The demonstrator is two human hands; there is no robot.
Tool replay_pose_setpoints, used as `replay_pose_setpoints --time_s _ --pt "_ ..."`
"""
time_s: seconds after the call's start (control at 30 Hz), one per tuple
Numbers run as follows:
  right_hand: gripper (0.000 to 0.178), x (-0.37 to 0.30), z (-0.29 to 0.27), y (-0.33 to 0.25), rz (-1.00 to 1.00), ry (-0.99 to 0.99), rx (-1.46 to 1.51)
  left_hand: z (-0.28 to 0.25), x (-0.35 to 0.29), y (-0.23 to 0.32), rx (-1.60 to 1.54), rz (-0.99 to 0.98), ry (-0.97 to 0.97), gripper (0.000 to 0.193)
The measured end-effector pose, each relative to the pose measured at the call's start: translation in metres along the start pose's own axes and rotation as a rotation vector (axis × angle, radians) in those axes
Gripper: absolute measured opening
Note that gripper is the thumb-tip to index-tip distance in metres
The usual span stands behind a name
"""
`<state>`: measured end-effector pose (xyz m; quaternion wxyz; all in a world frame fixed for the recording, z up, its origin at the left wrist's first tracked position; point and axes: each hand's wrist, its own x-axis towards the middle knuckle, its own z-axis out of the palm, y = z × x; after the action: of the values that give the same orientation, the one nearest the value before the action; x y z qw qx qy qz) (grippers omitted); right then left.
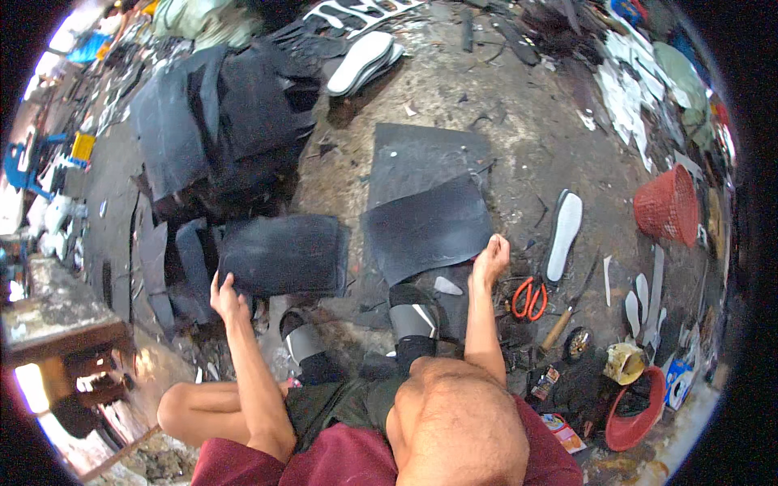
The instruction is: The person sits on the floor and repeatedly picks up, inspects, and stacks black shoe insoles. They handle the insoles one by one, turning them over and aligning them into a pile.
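A black rectangular sheet lies tilted over a larger dark sheet on the floor before me. My right hand is closed at the near right corner of the black sheet, its fingertips pinched there. On the left, a small stack of dark sheets lies flat. My left hand is beside this stack's near left corner, fingers stretched up along its edge; whether they touch it I cannot tell. A small pale scrap rests just below the black sheet, close to my foot.
Orange-handled scissors, a white-topped sole and a wooden-handled tool lie right of my right hand. A large dark sheet pile stands far left, near stacked white soles. A red basket and a red tub are at right.
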<state>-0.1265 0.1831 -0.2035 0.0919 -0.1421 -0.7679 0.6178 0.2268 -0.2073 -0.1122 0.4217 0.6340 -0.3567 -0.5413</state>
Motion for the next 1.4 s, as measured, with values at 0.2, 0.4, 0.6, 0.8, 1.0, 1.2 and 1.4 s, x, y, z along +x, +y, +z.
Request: replay_pose_setpoints --time_s 0.2,0.4,0.6,0.8,1.0,1.2,1.4 --pt "0.042 0.060 -0.086 -0.044 -0.386 0.160 -0.633 0.013 -0.031 -0.021 0.910 1.002 0.255 0.050" --pt "0.084 0.128 -0.112 -0.088 0.087 -0.105 -1.080 0.142 -0.171 -0.049 0.370 0.497 -0.714 0.040" --pt "0.075 -0.026 -0.051 -0.164 0.268 -0.871 0.000 0.205 -0.285 -0.056 0.116 -0.396 -1.243 0.090" --pt "0.072 -0.043 -0.057 -0.169 0.274 -1.107 -0.033 0.192 -0.273 -0.061 0.144 -0.582 -1.234 0.096" --pt "0.067 -0.037 -0.057 -0.163 0.238 -1.137 -0.058 0.192 -0.258 -0.062 0.115 -0.564 -1.354 0.101" --pt "0.064 -0.038 -0.056 -0.158 0.197 -1.111 -0.141 0.201 -0.258 -0.065 0.227 -0.525 -1.305 0.057" --pt "0.062 -0.028 -0.061 -0.157 0.344 -1.100 0.068 0.202 -0.246 -0.062 0.125 -0.714 -1.312 0.064"
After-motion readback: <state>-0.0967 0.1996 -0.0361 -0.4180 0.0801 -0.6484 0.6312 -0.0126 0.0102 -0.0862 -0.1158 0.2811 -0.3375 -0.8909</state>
